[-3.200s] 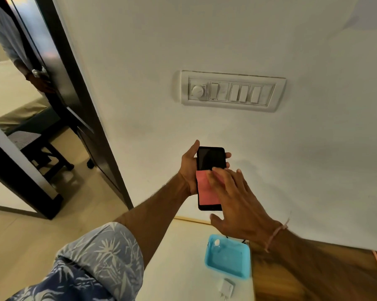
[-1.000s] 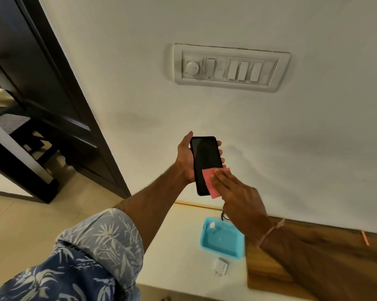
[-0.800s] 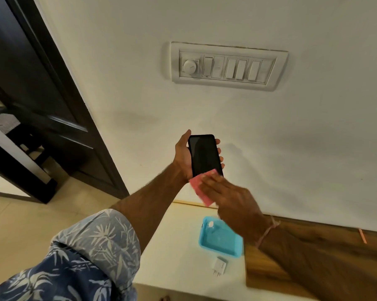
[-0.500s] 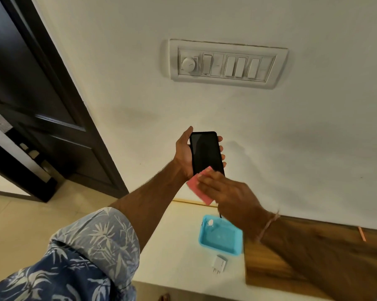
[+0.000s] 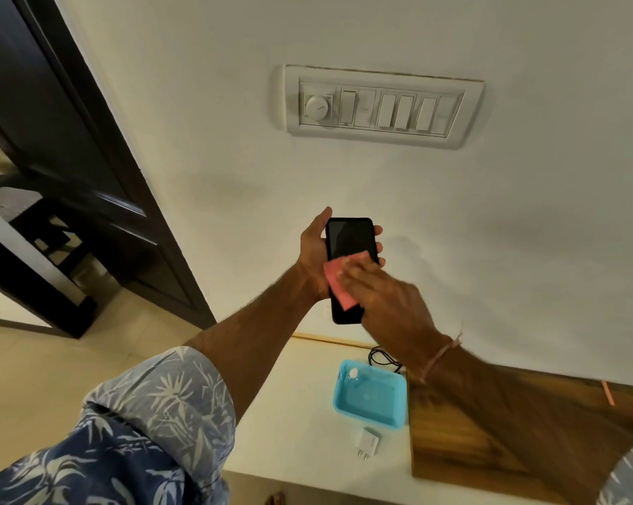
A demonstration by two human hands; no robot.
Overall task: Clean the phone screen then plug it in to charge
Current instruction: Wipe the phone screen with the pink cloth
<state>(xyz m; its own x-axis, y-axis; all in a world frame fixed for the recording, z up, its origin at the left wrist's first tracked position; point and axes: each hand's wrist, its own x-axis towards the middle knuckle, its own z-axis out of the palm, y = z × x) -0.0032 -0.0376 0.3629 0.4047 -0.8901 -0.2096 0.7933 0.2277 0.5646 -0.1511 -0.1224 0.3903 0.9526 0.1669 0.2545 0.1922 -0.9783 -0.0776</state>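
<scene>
Right fingers (image 5: 358,277): we press them flat on a pink cloth (image 5: 338,282), laid over the phone's lower screen
Left hand (image 5: 313,255): we wrap it around the phone (image 5: 349,240), thumb on one edge, fingertips on the other, screen dark
Phone: upright in the air before the wall, under the switch panel (image 5: 379,107)
Surface (image 5: 300,424): a blue tray (image 5: 371,395), a white charger plug (image 5: 368,442) near it, a black cable (image 5: 380,359) behind the tray
</scene>
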